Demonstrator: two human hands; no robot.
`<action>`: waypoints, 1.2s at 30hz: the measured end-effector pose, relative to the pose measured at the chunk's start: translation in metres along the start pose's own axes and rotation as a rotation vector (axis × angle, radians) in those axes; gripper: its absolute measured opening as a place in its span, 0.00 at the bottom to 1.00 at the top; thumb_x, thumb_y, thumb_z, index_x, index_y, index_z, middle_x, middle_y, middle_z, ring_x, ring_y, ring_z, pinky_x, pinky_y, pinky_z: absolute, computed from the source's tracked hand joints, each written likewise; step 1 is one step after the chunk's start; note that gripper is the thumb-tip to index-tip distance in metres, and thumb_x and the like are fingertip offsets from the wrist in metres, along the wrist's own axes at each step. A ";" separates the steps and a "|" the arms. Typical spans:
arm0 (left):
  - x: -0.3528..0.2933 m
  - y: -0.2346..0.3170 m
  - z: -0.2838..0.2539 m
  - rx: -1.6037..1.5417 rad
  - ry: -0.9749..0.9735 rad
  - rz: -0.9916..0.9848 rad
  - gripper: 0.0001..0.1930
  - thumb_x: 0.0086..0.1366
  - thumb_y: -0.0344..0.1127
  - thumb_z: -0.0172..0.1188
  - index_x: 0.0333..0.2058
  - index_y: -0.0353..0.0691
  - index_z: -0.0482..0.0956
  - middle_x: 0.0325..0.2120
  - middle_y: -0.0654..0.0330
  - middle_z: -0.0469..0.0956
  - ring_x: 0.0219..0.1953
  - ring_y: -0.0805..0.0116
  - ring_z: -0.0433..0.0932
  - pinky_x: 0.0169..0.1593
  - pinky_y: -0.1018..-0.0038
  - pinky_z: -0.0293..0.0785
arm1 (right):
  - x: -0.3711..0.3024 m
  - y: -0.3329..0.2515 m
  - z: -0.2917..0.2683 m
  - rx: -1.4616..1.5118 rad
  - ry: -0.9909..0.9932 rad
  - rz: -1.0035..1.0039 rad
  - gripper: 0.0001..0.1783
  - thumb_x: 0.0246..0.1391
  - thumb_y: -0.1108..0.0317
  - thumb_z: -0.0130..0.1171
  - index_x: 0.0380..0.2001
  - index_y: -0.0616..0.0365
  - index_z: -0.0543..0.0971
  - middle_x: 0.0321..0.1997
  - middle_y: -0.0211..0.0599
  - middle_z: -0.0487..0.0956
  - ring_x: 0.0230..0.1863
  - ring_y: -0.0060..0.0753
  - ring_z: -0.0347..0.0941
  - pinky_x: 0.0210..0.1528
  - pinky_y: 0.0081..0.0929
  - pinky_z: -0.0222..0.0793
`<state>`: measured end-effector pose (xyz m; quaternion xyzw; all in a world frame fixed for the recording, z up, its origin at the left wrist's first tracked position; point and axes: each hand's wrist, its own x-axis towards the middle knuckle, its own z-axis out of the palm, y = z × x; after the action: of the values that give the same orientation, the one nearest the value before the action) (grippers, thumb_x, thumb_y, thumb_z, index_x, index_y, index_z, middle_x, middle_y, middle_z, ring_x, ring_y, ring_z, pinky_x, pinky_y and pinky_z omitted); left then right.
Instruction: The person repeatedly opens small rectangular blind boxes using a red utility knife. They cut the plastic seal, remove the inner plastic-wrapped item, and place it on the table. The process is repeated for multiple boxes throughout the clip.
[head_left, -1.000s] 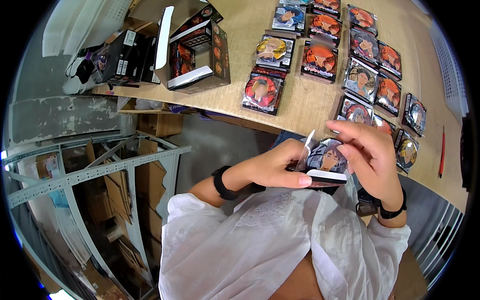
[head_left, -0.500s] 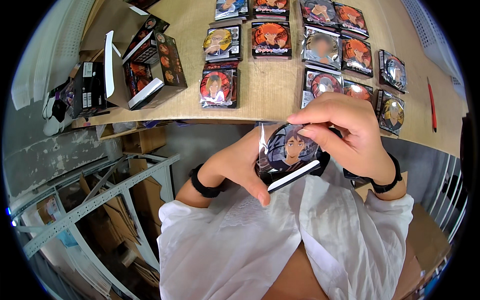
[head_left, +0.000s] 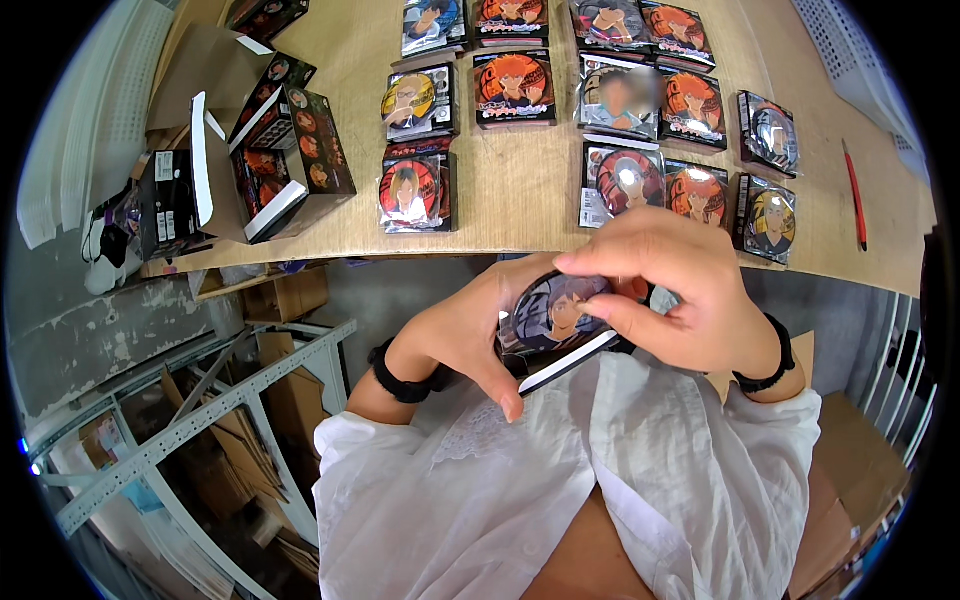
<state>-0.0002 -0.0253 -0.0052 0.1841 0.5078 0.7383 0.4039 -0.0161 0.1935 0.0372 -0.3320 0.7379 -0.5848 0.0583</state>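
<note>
Both of my hands hold one small packet (head_left: 553, 318) close to my chest: a round badge with a drawn figure in a clear sleeve, on top of a thin black-and-white box. My left hand (head_left: 468, 338) cups it from the left and below. My right hand (head_left: 668, 285) covers its right side, with fingertips on the sleeve's top edge. Just beyond my hands, several similar badge packets (head_left: 625, 180) lie in rows on the wooden table (head_left: 520, 205).
An open dark printed carton (head_left: 290, 160) and a black box (head_left: 165, 200) stand at the table's left end. A red pen (head_left: 855, 195) lies at the right. Below left are a grey metal shelf frame (head_left: 190, 415) and flattened cardboard (head_left: 250, 450).
The packet and both hands have come lower and nearer my chest. The raised sleeve flap now lies flat under my right fingers. The view has shifted up the table.
</note>
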 end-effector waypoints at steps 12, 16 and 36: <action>0.008 -0.016 -0.010 0.255 -0.146 0.039 0.49 0.26 0.64 0.76 0.45 0.36 0.71 0.41 0.57 0.70 0.42 0.61 0.71 0.47 0.70 0.65 | -0.022 0.017 0.013 0.133 0.086 -0.100 0.16 0.42 0.80 0.65 0.38 0.58 0.81 0.32 0.34 0.74 0.29 0.31 0.71 0.28 0.24 0.65; 0.009 -0.019 -0.009 0.164 -0.209 -0.035 0.53 0.25 0.61 0.78 0.50 0.35 0.70 0.47 0.55 0.70 0.47 0.60 0.70 0.51 0.69 0.64 | -0.023 0.015 0.012 0.182 0.106 -0.099 0.16 0.42 0.80 0.64 0.38 0.57 0.81 0.32 0.34 0.74 0.28 0.31 0.71 0.29 0.25 0.65; 0.015 -0.016 0.006 0.024 -0.077 -0.168 0.55 0.20 0.66 0.77 0.48 0.36 0.70 0.44 0.58 0.71 0.46 0.64 0.70 0.52 0.71 0.63 | -0.034 0.012 -0.004 0.079 0.062 -0.306 0.07 0.43 0.78 0.64 0.27 0.57 0.78 0.32 0.30 0.76 0.27 0.31 0.71 0.24 0.27 0.65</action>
<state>0.0010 -0.0074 -0.0189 0.1740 0.5144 0.6879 0.4815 0.0030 0.2171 0.0170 -0.4198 0.6564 -0.6255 -0.0412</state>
